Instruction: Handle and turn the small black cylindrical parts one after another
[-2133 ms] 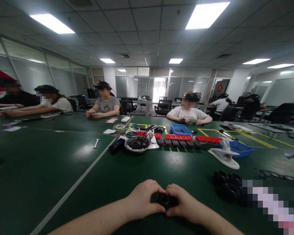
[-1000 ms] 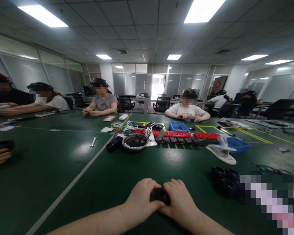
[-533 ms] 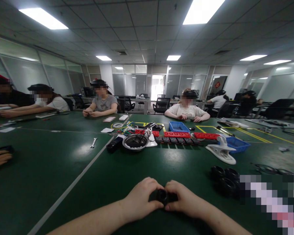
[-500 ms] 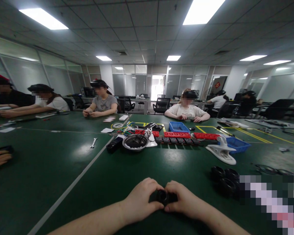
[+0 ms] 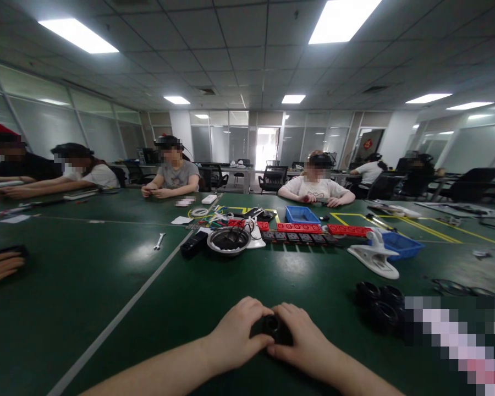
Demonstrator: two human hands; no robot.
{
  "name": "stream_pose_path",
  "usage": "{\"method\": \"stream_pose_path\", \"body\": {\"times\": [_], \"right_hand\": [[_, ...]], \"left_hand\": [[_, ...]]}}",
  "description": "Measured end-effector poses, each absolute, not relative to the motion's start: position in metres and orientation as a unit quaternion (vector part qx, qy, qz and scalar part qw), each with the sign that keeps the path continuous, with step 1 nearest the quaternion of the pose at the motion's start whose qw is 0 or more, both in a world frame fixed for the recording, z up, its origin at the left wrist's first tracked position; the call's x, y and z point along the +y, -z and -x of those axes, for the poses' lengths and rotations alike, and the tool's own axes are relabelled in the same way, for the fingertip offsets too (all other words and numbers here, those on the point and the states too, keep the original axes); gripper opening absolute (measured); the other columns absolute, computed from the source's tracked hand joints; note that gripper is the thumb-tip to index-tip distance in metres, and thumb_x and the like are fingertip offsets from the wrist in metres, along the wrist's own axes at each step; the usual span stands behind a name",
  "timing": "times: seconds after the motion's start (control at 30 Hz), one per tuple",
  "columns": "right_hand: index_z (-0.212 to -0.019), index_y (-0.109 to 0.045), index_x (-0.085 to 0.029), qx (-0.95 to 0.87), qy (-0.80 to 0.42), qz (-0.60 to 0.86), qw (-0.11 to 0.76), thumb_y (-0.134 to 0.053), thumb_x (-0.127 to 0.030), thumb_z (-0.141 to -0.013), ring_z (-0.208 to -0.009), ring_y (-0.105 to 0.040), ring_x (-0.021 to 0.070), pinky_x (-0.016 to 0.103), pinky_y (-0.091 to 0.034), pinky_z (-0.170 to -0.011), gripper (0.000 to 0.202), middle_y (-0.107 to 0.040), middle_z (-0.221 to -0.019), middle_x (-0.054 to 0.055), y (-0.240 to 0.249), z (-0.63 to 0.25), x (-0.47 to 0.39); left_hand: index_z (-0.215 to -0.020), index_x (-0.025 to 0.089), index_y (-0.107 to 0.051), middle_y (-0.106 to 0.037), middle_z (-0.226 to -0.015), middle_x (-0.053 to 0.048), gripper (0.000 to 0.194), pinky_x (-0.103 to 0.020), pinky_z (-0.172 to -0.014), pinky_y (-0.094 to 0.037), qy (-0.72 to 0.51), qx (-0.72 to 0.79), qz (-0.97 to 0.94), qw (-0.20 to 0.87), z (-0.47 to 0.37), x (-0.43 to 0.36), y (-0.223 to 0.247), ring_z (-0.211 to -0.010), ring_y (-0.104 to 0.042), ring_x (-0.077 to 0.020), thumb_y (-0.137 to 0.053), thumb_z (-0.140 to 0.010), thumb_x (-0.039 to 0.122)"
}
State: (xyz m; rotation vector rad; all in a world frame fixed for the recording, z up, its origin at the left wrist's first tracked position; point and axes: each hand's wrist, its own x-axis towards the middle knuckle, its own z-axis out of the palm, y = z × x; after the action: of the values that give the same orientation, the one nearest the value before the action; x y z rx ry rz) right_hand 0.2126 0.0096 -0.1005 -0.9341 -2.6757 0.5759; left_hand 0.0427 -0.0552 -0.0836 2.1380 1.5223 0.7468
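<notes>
Low in the head view, close to me, both hands meet around a small black round part [image 5: 272,325] with a hole in its top. My left hand [image 5: 240,331] is closed on its left side, thumb and fingers curved round it. From the right, my right hand [image 5: 300,336] grips the same part, its thumb tip by the left thumb. The fingers hide much of the part, and I cannot make out its exact kind. Several black ring-shaped parts [image 5: 380,308] stand together on the green table [image 5: 181,330], right of my hands.
Ahead lie a metal bowl [image 5: 229,242] with black cable, a black handheld device [image 5: 194,243], red strips [image 5: 299,227], a white clip stand [image 5: 373,256] and blue trays [image 5: 301,215]. A wrench [image 5: 159,241] lies left. Another person's hand [image 5: 2,268] rests at the left edge.
My right hand has moved slightly left and its fingers now reach further over the black part. My left hand stays nearly in place; the view has shifted a little.
</notes>
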Motion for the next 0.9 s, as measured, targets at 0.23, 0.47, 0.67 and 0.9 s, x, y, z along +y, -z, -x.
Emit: {"method": "stream_pose_path", "body": {"times": [0.23, 0.47, 0.67, 0.9], "right_hand": [[-0.076, -0.056, -0.017, -0.917, -0.259, 0.283, 0.110, -0.074, -0.024, -0.059, -0.075, -0.047, 0.0163, 0.025, -0.033, -0.065, 0.025, -0.054, -0.076, -0.001, 0.104, -0.219, 0.023], [-0.066, -0.052, -0.017, -0.900, -0.139, 0.391, 0.138, -0.065, -0.036, -0.066, -0.066, -0.047, 0.0167, 0.027, -0.029, -0.060, 0.023, -0.055, -0.069, 0.001, 0.113, -0.202, 0.007], [-0.088, -0.055, -0.019, -0.912, -0.171, 0.349, 0.133, -0.069, -0.042, -0.061, -0.082, -0.049, 0.0216, 0.031, -0.033, -0.071, 0.038, -0.056, -0.088, 0.004, 0.106, -0.208, 0.007], [-0.081, -0.059, -0.017, -0.910, -0.320, 0.245, 0.099, -0.072, -0.020, -0.062, -0.079, -0.048, 0.0163, 0.025, -0.035, -0.070, 0.023, -0.054, -0.079, -0.001, 0.099, -0.219, 0.026]], "left_hand": [[-0.103, 0.023, -0.058, -0.057, -0.095, -0.001, 0.034, -0.027, -0.080, -0.039, -0.253, 0.524, -0.783, 0.220, -0.038, -0.054, 0.083, -0.091, -0.050, -0.0178, -0.068, -0.071, 0.020], [-0.090, 0.019, -0.059, -0.057, -0.089, -0.002, 0.027, -0.031, -0.079, -0.038, -0.278, 0.629, -0.705, 0.170, -0.050, -0.056, 0.088, -0.087, -0.050, -0.0199, -0.070, -0.065, 0.023], [-0.091, 0.018, -0.059, -0.057, -0.089, -0.001, 0.026, -0.028, -0.078, -0.038, -0.278, 0.592, -0.731, 0.196, -0.045, -0.053, 0.087, -0.087, -0.050, -0.0184, -0.069, -0.067, 0.020], [-0.097, 0.021, -0.060, -0.057, -0.088, 0.000, 0.032, -0.024, -0.076, -0.038, -0.264, 0.524, -0.774, 0.240, -0.036, -0.049, 0.082, -0.088, -0.051, -0.0168, -0.071, -0.067, 0.019]]}}
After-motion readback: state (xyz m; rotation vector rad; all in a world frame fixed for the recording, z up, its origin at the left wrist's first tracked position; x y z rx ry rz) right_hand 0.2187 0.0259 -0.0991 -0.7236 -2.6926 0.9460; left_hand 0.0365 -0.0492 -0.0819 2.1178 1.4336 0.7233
